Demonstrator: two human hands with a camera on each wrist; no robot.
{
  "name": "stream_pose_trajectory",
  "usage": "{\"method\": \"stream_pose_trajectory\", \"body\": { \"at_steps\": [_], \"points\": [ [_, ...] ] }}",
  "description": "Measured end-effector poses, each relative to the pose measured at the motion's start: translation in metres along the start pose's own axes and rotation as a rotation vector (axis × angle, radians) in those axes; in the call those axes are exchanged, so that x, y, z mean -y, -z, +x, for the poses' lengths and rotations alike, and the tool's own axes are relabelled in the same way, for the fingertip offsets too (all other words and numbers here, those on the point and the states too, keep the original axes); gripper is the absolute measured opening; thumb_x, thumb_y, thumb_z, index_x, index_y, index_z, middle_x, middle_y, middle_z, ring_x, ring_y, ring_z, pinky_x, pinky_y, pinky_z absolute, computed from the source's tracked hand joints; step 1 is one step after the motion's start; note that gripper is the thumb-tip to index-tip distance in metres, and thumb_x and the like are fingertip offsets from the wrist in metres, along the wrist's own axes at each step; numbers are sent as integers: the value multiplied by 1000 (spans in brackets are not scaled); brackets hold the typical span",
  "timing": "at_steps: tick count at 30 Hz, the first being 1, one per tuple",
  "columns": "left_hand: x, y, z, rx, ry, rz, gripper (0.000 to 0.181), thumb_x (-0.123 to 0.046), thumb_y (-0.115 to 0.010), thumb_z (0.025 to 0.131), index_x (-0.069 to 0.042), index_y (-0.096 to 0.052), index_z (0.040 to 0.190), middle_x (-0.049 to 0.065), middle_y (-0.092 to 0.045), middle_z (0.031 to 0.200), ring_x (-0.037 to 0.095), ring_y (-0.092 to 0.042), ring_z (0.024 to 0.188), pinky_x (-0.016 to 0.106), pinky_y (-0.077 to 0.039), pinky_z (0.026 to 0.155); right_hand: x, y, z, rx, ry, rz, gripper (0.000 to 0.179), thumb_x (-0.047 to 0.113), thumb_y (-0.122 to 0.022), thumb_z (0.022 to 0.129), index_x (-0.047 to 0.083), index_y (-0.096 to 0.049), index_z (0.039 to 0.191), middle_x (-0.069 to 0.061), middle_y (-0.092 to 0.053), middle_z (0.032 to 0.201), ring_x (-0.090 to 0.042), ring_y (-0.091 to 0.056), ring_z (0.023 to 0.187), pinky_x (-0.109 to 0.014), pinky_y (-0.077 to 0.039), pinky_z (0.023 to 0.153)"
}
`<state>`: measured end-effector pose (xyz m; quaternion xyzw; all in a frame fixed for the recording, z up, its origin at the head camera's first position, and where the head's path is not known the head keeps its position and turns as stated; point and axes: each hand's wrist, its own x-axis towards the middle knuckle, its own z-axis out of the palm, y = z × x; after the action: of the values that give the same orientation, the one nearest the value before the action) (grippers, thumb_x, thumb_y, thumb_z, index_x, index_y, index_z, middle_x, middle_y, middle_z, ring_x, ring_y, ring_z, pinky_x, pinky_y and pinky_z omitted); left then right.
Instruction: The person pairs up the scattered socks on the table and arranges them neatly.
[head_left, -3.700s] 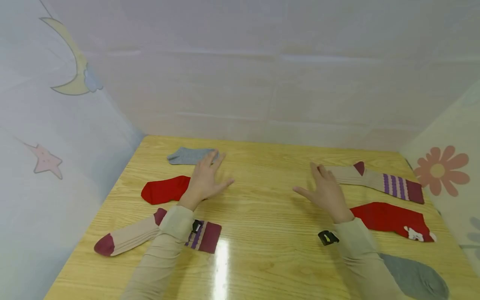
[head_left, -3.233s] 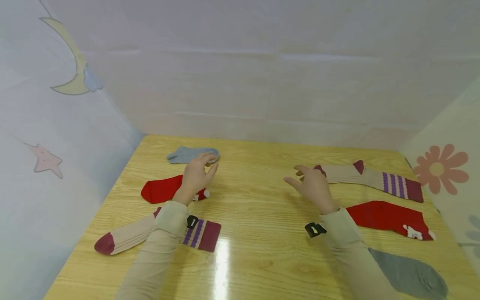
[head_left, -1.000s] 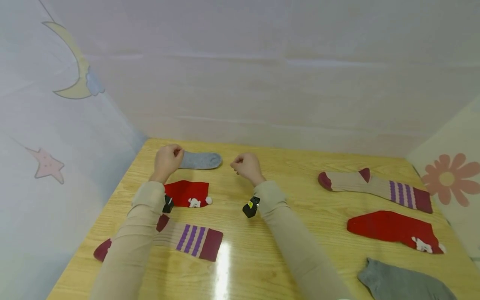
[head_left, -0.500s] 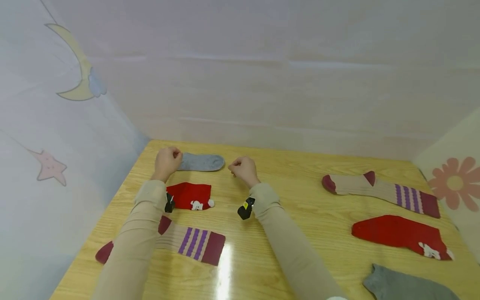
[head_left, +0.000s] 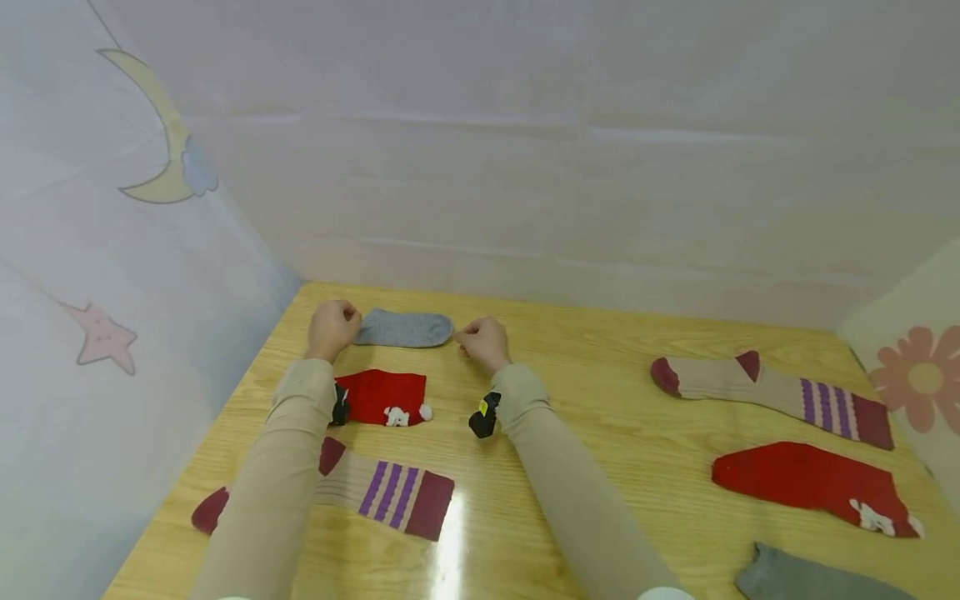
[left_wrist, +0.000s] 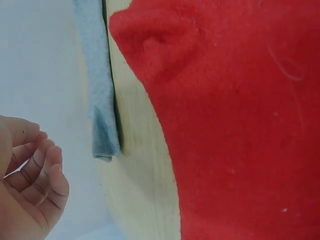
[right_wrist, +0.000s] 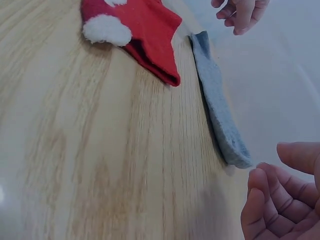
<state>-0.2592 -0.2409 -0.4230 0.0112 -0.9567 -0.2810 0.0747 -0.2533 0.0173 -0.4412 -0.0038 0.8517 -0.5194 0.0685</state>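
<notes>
A light grey ankle sock (head_left: pixel 405 329) lies flat along the far left of the table. My left hand (head_left: pixel 332 329) is by its left end, fingers loosely curled and thumb near the fingertips. In the left wrist view a gap separates that left hand (left_wrist: pixel 32 175) from the sock (left_wrist: pixel 100 85). Close to the sock's right end is my right hand (head_left: pixel 483 342). The right wrist view has this right hand (right_wrist: pixel 287 197) with bent fingers, thumb apart, nothing between them, just beyond the sock's end (right_wrist: pixel 235 152).
Nearer on the left lie a red sock (head_left: pixel 382 398) with a white pompom and a beige-maroon striped sock (head_left: pixel 382 496), partly under my left forearm. At right are another striped sock (head_left: pixel 772 392), a red sock (head_left: pixel 810 483) and a darker grey sock (head_left: pixel 810 579). Cloth walls (head_left: pixel 525 208) border the table.
Both hands came from above the table to the light grey sock's ends; the right travelled far left. Over the last second the right drew closer to the sock. The view shifted slightly.
</notes>
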Motion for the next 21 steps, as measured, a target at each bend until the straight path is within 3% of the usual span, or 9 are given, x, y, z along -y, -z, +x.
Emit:
{"method": "stream_pose_trajectory", "body": {
  "at_steps": [8,16,18,21],
  "points": [
    [9,3,2,29,70,5,25,-7,-45,88,7,-65,91,23,-63,88,23,-52,58,34,-42,53,-2,-8,3,-13,-80,32,20,17,-64,85,-2,-70,86,-18,-66,73,-25,-59,58,-24,-39,46],
    [12,4,2,164,197,33,35,-15,-49,90,12,-56,111,29,-54,113,40,-55,95,47,-46,76,-3,-14,1,2,-148,71,24,22,-65,85,-2,-69,85,-17,-63,65,-18,-52,46,-26,-39,42],
    [13,4,3,184,205,53,32,-16,-50,89,11,-61,100,28,-58,103,36,-57,83,43,-47,69,-3,-15,0,7,-159,72,25,23,-65,85,-1,-70,84,-16,-62,62,-16,-49,44,-26,-39,42],
    [14,4,6,209,202,63,28,-16,-51,87,2,-58,67,14,-53,63,19,-44,51,31,-39,48,-3,-17,0,7,-165,45,26,25,-64,85,0,-70,80,-13,-59,57,-15,-47,43,-26,-38,41]
  ]
}}
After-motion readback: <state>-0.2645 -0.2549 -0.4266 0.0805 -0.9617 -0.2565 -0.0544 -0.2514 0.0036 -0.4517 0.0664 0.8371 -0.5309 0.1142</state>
